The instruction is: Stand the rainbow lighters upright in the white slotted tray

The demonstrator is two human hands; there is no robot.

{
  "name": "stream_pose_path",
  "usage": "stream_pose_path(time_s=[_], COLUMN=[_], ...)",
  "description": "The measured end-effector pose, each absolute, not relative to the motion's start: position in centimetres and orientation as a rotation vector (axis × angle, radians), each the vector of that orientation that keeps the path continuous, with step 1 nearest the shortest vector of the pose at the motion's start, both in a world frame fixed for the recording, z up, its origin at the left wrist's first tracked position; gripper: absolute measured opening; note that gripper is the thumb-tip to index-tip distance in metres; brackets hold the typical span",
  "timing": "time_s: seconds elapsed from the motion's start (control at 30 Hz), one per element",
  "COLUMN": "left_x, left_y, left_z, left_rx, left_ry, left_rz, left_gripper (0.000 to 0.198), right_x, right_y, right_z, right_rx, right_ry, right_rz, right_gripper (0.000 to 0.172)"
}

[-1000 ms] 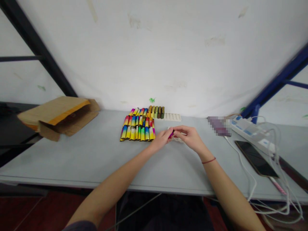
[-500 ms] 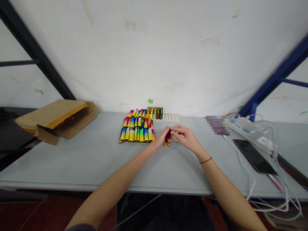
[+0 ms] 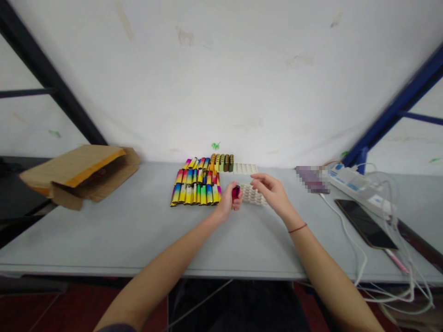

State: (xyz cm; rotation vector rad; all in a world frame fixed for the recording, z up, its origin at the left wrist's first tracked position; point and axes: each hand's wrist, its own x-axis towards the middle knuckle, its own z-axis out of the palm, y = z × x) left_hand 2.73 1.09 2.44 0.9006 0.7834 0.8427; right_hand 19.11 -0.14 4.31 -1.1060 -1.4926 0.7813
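My left hand is closed around a small shiny tube, pink with a dark top end. Its lower part is hidden by my fingers. To the right, my right hand hovers with thumb and fingers a little apart, and nothing shows between them. Beneath and between the hands lies a white tray with a bumpy grid, partly covered by my right hand. Left of my left hand, rows of similar shiny multicoloured tubes lie on the table.
Behind are upright gold-topped pieces in rows, beside a second white grid tray. An opened cardboard package is at the left. On the right lie a phone, a pixelated flat item, a power strip and tangled white cables.
My hands have come apart: the left moved slightly left with the tube, and the right let go and drew to the right. More of the near tray shows now.
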Motion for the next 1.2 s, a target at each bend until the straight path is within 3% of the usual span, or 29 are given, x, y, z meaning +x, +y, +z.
stream_pose_path(time_s=[0.37, 0.73, 1.2], left_x=[3.0, 2.8, 2.9], left_y=[1.1, 1.0, 0.8], left_z=[2.5, 2.1, 2.4], left_rx=[0.787, 0.783, 0.760], left_ry=[0.943, 0.925, 0.879], left_rz=[1.021, 1.097, 1.088], left_gripper=[0.037, 0.047, 0.053], right_x=[19.7, 22.0, 21.9], right_y=[0.3, 1.9, 1.9], right_z=[4.5, 3.4, 3.2], right_rx=[-1.149, -1.438, -1.444], right_ry=[-1.395, -1.337, -1.405], right_rz=[0.816, 0.675, 0.688], right_gripper=[0.039, 0.030, 0.030])
